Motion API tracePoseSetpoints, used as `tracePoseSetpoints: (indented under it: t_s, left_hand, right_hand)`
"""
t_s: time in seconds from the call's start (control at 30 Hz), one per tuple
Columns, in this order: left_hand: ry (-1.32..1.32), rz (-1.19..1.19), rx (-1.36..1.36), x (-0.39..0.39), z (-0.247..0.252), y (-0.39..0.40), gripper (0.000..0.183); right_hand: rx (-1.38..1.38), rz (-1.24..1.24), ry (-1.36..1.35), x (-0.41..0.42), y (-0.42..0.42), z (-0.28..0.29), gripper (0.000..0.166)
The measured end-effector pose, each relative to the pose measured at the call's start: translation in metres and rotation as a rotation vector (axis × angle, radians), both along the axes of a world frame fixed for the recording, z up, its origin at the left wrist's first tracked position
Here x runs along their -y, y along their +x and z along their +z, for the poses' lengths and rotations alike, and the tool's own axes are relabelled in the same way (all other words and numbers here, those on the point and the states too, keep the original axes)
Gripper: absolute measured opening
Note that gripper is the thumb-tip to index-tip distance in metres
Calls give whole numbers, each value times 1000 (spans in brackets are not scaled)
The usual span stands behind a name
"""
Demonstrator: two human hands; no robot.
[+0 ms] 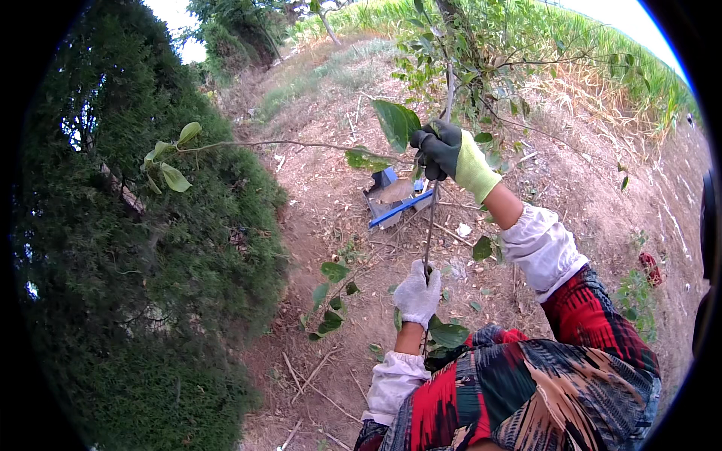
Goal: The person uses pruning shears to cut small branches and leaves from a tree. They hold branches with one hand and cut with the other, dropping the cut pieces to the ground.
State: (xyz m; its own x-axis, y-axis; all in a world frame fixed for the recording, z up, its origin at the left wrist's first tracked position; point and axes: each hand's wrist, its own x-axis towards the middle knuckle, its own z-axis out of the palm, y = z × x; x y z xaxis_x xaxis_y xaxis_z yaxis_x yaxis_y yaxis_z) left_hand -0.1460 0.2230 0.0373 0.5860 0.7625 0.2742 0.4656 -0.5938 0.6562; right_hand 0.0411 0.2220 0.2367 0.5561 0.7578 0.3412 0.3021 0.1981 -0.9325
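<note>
A thin woody branch (430, 225) runs upright between my two hands. My right hand (445, 153), in a yellow-green glove with a dark coated palm, is closed around its upper part. Below it, my left hand (418, 294), in a white knit glove, grips the same branch between thumb and fingers. A long side twig (271, 143) reaches left from near my right hand and ends in pale green leaves (174, 176). One large green leaf (396, 123) stands beside my right hand's fingers. More leaves (449, 335) hang next to my left wrist.
A dense evergreen (141, 270) fills the left side. A blue-edged broken container (395, 198) lies on the dry soil beyond the branch. A leafy shrub (471, 67) stands at the top, before tall grass (598, 45). Dry sticks (313, 375) lie on the ground, and red cloth (650, 268) lies at right.
</note>
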Motion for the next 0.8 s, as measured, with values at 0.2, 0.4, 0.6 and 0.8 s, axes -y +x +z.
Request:
tracePoseSetpoints:
  t_s: [0.2, 0.4, 0.6, 0.8]
  left_hand:
    - [10, 29, -19, 5, -3, 0, 21]
    - [3, -3, 9, 1, -2, 3, 22]
    - [-25, -18, 30, 1, 2, -1, 22]
    - [-25, -27, 43, 1, 1, 2, 20]
  right_hand:
    - [-52, -5, -23, 2, -9, 5, 23]
    - [576, -57, 102, -6, 9, -10, 27]
    - [1026, -164, 112, 8, 6, 4, 19]
    - [1140, -77, 451, 0, 18, -2, 20]
